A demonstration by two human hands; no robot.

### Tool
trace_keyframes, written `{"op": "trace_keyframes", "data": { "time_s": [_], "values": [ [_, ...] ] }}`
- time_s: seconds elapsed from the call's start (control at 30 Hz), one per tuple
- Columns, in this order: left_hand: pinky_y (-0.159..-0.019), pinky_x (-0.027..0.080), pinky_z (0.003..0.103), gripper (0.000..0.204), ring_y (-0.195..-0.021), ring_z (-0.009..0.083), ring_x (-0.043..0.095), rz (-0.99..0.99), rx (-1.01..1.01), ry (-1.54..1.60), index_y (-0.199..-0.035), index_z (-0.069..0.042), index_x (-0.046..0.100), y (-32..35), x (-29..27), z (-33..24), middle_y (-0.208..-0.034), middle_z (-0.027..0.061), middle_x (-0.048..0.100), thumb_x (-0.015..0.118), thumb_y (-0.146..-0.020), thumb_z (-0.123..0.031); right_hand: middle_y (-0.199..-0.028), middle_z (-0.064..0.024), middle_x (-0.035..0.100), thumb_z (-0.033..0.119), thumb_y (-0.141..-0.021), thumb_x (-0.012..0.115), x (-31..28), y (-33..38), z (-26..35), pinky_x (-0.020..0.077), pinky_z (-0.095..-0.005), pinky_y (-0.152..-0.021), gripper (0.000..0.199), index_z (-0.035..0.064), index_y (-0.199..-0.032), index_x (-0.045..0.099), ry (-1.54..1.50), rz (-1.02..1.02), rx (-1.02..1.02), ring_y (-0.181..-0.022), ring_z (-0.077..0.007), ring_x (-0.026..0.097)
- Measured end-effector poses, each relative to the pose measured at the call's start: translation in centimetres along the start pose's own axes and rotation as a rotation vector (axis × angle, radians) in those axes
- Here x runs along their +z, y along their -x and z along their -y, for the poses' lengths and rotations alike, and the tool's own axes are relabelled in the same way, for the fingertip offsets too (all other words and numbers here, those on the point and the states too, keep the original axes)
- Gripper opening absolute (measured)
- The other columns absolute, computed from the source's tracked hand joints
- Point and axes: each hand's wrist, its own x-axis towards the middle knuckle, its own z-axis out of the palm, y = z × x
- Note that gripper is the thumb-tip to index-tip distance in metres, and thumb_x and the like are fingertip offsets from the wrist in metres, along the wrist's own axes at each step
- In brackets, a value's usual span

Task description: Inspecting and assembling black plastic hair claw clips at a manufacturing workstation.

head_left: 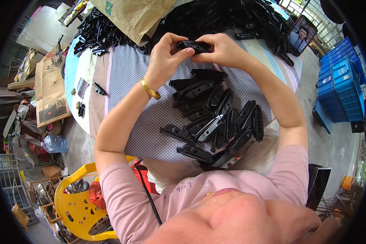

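Observation:
Over the far middle of the cloth-covered table [138,118], a long black plastic part [194,46] is held up between both hands. My left hand [166,55] pinches its left end, thumb along the near side. At its right end, my right hand [223,51] has thumb and fingers closed on it. Just below the hands lies a loose pile of similar black plastic parts [201,95], reaching to the near table edge. One piece in it has a greyer, ribbed face [209,129]. Beyond my hands spreads a much bigger heap of black parts [215,20].
A brown paper bag [136,16] lies against the far heap. At the right table edge a phone [302,35] stands propped. Small black pieces [98,88] lie at the left. Blue crates [339,87] stand to the right, a yellow chair [67,203] at the lower left.

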Motion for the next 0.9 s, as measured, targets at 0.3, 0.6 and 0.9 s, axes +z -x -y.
{"op": "trace_keyframes", "data": {
  "time_s": [0.3, 0.6, 0.9],
  "values": [
    [-0.071, 0.048, 0.02, 0.033, -0.079, 0.0084, 0.058, 0.043, -0.095, 0.222, -0.102, 0.001, 0.053, -0.3, -0.8, -0.6, -0.087, 0.0049, 0.061, 0.072, -0.077, -0.011, -0.064, -0.0045, 0.063, 0.03, -0.072, 0.075, -0.1, 0.5, 1.3, 0.0418, -0.0217, -0.051, 0.03, 0.003, -0.085, 0.069, 0.091, -0.176, -0.063, -0.058, -0.0093, 0.057],
    [-0.072, 0.047, 0.024, 0.036, -0.082, 0.0113, 0.058, 0.256, -0.237, -0.088, -0.1, 0.004, 0.058, -0.5, -0.2, 1.1, -0.089, 0.0077, 0.062, 0.07, -0.077, -0.022, -0.091, -0.0112, 0.066, 0.042, -0.075, 0.067, -11.7, 2.3, -2.6, 0.0499, -0.0334, -0.07, 0.041, 0.0071, -0.096, 0.067, 0.89, -0.279, 0.519, -0.082, -0.0225, 0.065],
    [-0.082, 0.046, 0.029, 0.032, -0.092, 0.0201, 0.057, 0.473, 0.034, -0.828, -0.107, -0.004, 0.06, -2.6, 1.0, -0.1, -0.098, 0.0089, 0.062, 0.066, -0.077, -0.012, -0.095, -0.0155, 0.065, 0.024, -0.067, 0.068, -11.7, 1.8, -6.0, 0.0493, -0.0382, -0.078, 0.034, 0.0039, -0.094, 0.064, 0.984, -0.108, 0.736, -0.092, -0.0306, 0.062]
  ]
}}
